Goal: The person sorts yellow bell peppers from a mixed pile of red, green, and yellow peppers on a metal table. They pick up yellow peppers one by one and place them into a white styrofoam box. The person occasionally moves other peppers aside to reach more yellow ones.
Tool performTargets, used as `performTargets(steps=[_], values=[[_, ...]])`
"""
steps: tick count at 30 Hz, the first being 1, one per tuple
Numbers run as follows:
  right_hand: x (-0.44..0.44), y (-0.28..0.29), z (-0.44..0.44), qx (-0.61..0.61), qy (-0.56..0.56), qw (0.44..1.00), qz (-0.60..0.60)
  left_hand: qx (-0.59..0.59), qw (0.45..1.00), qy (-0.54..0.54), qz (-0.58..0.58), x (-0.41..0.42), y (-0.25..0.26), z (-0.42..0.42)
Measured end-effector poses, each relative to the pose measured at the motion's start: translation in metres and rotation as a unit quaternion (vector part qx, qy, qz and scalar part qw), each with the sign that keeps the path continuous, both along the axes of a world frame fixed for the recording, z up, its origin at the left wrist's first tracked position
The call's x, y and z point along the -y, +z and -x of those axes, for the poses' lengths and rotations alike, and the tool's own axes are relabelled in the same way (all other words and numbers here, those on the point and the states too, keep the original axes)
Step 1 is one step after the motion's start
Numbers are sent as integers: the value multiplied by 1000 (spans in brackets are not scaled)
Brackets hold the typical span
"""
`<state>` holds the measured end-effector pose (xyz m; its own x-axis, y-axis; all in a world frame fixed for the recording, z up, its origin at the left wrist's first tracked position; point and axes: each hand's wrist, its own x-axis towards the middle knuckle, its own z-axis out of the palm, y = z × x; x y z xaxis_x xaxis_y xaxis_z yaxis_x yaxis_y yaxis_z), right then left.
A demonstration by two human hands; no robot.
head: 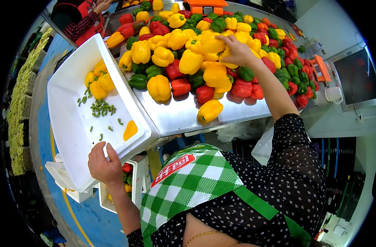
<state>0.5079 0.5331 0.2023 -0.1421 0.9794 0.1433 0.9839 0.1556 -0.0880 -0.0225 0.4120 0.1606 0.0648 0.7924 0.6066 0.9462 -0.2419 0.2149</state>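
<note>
My right hand (pixel 237 52) reaches into the pile of bell peppers, its fingers on a yellow bell pepper (pixel 212 42); whether it grips the pepper is hard to tell. My left hand (pixel 105 163) is at the near edge of a white foam box (pixel 67 129), fingers apart, nothing seen in it. Inside the box are several yellow bell peppers (pixel 98 89), many cut green stems (pixel 103 108) and a yellow pepper piece (pixel 130 131). One yellow bell pepper (pixel 210 111) lies apart near the front of the metal table (pixel 181 119). Red bell peppers (pixel 180 86) and green bell peppers (pixel 138 81) lie among the yellow ones.
Orange scales (pixel 206 6) stand at the back and another orange scale (pixel 320 69) at the right. Below the table, a foam box (pixel 106 197) holds mixed peppers. A person in a red apron (pixel 86 24) is at the upper left. A white bucket (pixel 333 94) stands at the right.
</note>
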Motion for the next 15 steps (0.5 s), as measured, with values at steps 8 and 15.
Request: performTargets(steps=[8,15], values=[[-23,-51,-12,-3,20,999,50,16,1000,6,-4,10,-8,19],[-53,55,135,32,94,994,-48,75,997,-8,-8,15,-6,55]])
